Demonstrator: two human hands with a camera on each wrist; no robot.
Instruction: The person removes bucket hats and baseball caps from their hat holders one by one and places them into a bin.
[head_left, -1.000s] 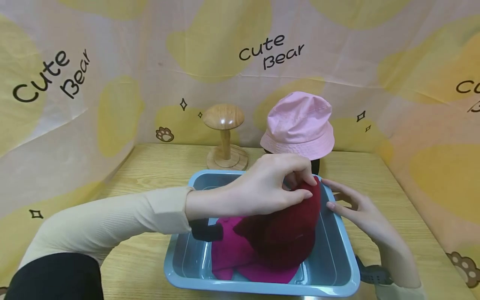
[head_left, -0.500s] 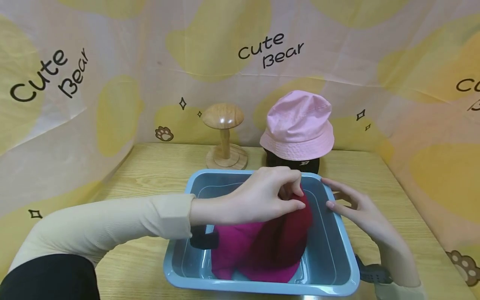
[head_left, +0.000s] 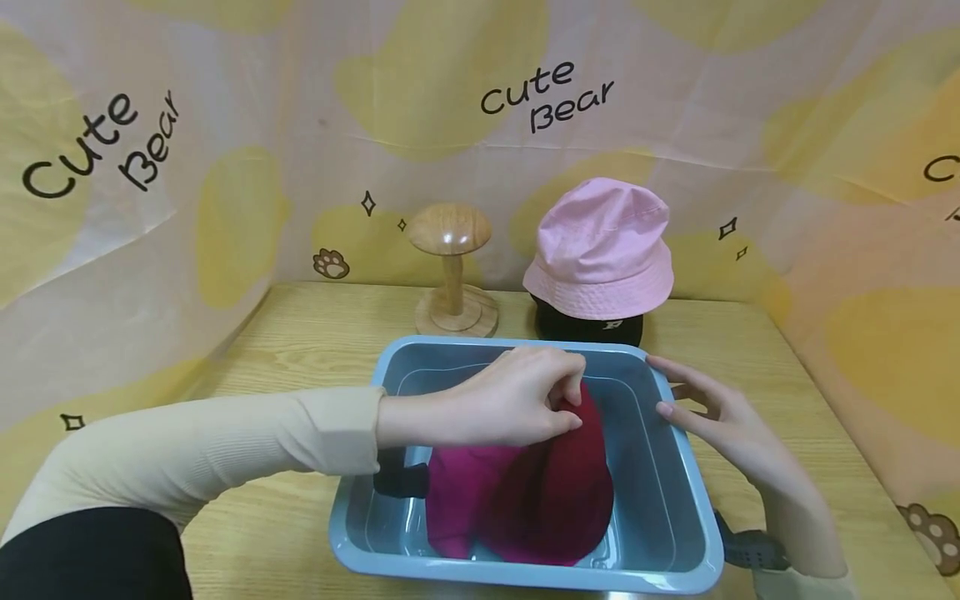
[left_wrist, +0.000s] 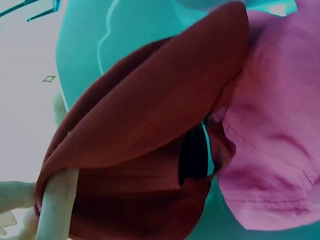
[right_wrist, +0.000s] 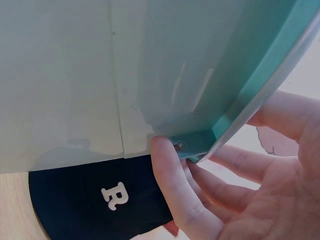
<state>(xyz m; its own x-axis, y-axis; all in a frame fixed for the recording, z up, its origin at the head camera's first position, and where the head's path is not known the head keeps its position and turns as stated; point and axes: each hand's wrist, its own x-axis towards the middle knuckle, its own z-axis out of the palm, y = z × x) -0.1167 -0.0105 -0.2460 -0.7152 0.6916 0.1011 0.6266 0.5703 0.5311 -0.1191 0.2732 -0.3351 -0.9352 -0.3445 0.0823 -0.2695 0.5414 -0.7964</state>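
pinching the edge of a dark red twill-textured fabric hat (head_left: 581,492) between thumb and fingers, the left hand (head_left: 502,404) holds it inside a glossy blue plastic basin (head_left: 525,575) with rounded corners, as the head view shows. the hat overlaps a soft magenta cloth item (head_left: 459,504). the right hand (head_left: 731,429) grips the basin's rim near its far right corner. behind, on a wood-grained table (head_left: 322,329), stand a polished mushroom-shaped wooden stand (head_left: 452,242) and a creased pink bucket hat (head_left: 600,250), sitting atop a black cap (head_left: 588,327). a cloth backdrop (head_left: 420,92) printed with yellow blobs surrounds the table.

in the left wrist view, the hat's fabric shows fine diagonal ribs and a rounded gap; one finger lies against its inner side. the magenta cloth item has stitched seams.

in the right wrist view, the fingers curl round the rim's smooth lip, beside the black cap with its pale letter.
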